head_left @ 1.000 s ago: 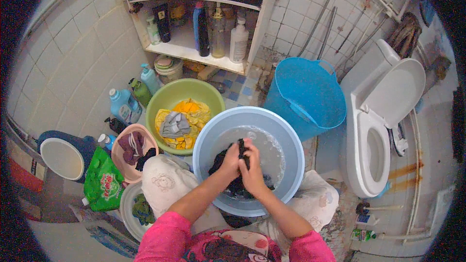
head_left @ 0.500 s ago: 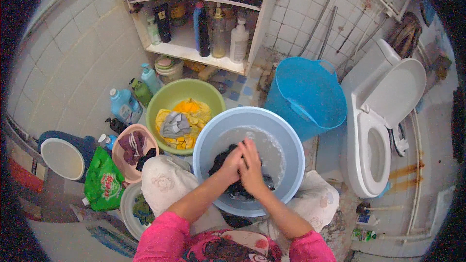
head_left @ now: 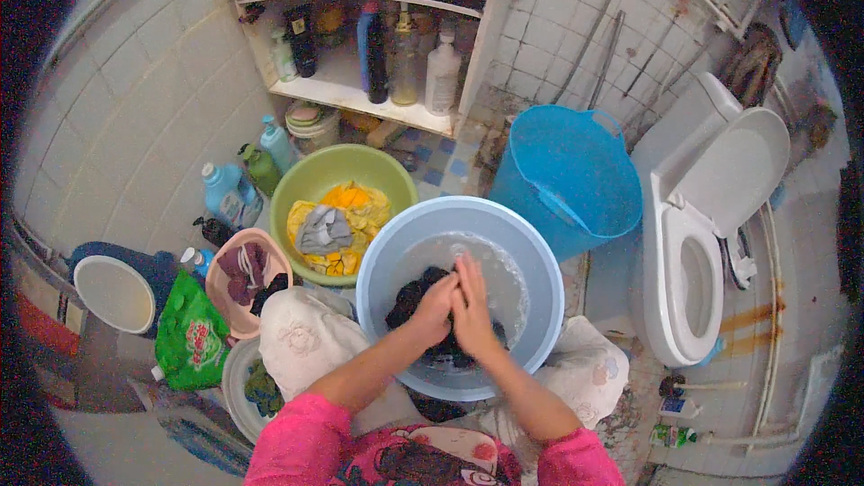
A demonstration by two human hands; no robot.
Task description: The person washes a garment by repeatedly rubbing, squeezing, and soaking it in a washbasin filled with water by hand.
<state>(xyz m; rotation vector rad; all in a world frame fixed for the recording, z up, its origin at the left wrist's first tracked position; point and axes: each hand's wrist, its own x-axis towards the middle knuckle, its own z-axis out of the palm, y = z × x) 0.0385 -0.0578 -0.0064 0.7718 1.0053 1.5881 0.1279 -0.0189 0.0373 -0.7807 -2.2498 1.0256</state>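
My left hand and my right hand meet over a light blue basin between my knees. Black wet cloth lies bunched in it, under and beside both hands. The left hand's fingers are curled, with the dark cloth against them; how much they grip is partly hidden. Straight fingers of the right hand lie flat along the left hand. Foamy, cloudy water surrounds the cloth.
A green basin holds yellow and grey cloth. To the right stand a blue tub and a toilet. Left are a pink basin, a green detergent bag and several bottles. A shelf stands behind.
My right hand's fingers are straighter and lie more upright against the left hand. The hands have shifted slightly, and more black cloth shows beside the left one.
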